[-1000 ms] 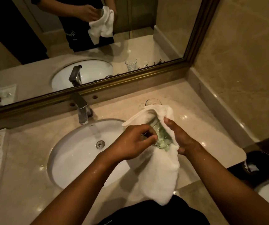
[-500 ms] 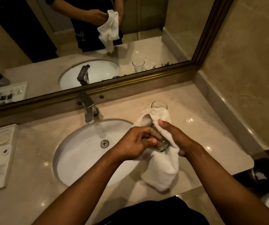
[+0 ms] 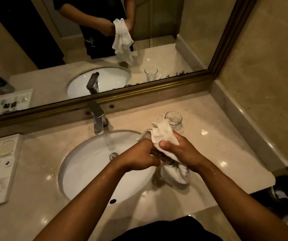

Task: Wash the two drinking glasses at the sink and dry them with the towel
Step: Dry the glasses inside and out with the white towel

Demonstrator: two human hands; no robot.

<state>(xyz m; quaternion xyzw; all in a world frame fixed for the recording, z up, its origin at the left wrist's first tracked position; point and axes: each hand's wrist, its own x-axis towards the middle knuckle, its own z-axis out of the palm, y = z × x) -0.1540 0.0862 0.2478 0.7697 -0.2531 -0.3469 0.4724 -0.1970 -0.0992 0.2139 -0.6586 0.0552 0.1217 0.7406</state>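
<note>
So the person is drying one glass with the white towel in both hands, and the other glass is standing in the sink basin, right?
Not quite. The head view shows the second glass standing on the counter, right of the tap, not in the sink basin. The rest holds: left hand and right hand work the white towel around one glass.

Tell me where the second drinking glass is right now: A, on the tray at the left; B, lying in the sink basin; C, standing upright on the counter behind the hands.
C: the second glass stands upright on the counter, just beyond the towel that both hands work.
</note>
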